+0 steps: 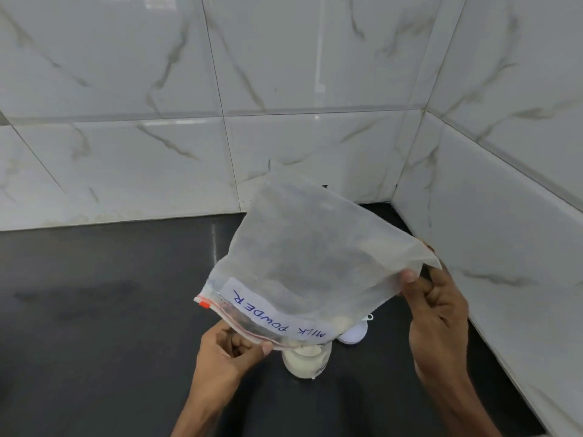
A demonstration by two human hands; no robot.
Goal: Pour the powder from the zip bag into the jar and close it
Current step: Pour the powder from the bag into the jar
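A clear zip bag (303,257) labelled "MILK POWDER" is held upside down, its zip mouth tipped over a small glass jar (305,360) that holds pale powder. My left hand (228,348) pinches the bag's zip edge just left of the jar. My right hand (437,305) pinches the bag's raised bottom corner at the right. The bag looks almost empty, with a little powder near its mouth. A white lid (355,333) lies on the counter behind the jar, partly hidden by the bag.
The jar stands on a dark countertop (110,310) in a corner. White marbled tile walls rise at the back (157,121) and close along the right side (504,247).
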